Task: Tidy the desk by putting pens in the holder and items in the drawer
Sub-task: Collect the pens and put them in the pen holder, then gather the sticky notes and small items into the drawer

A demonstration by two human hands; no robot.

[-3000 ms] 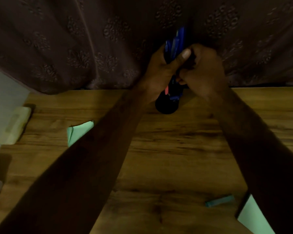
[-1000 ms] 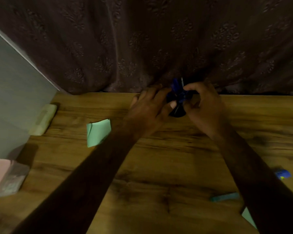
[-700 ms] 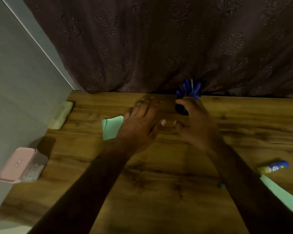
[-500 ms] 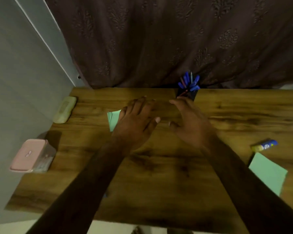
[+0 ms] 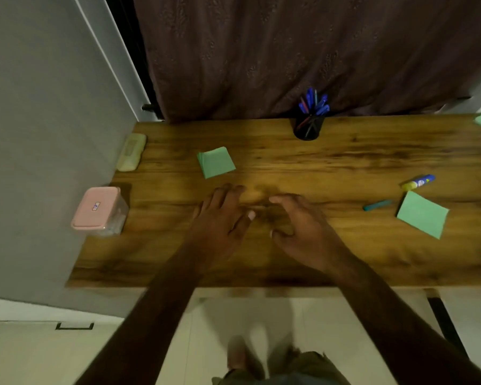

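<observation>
**Picking the next item w/ both hands free**

My left hand (image 5: 220, 218) hovers over the bench (image 5: 345, 259) near its front, fingers straight and a bit spread, holding nothing. The right hand (image 5: 300, 229) is just beside it, fingers loosely curled, also empty. Can't tell if either touches the wood.

Pens look done, imo, so next = loose items to the drawer. The drawer isn't in view, so I'd locate it first. Left hand suits the green note pad (image 5: 215, 162) just beyond its fingertips; pinch it by the edges so sheets don't fan. Right hand suits the teal stick (image 5: 376, 205), the second green pad (image 5: 422, 213) near it, and the glue stick (image 5: 418, 182) behind. Glue prob rolls, so grip across the barrel.

Containers: the holder (image 5: 307, 127) at the back edge stands upright, packed w/ blue pens (image 5: 314, 102) plus a reddish one. The pink-lidded box (image 5: 97, 211) at the left edge has its lid on, contents too blurry. The pale case (image 5: 131, 152) behind it is closed.
</observation>
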